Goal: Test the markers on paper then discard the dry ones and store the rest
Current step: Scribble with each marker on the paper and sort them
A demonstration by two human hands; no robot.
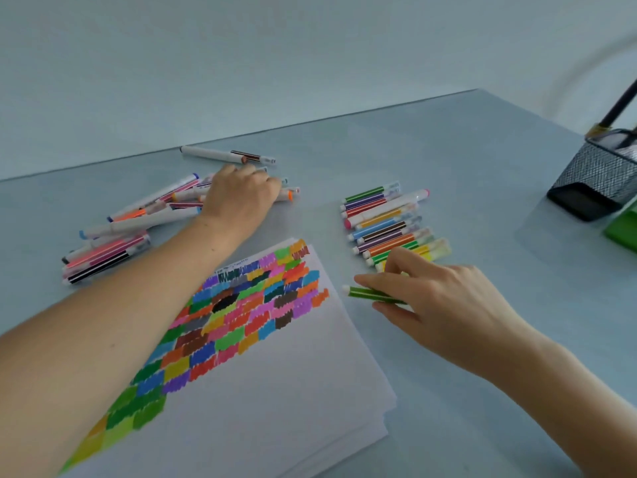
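Green marker (372, 294) — crosswise in right hand (444, 305) grip

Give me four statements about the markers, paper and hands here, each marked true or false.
1. The right hand holds a green marker. True.
2. The paper is blank. False: colour swatches cover part of it.
3. The left hand rests on the loose marker pile. True.
4. The mesh holder stands between the two marker groups. False: it is at the table's far right, beyond the neat row.
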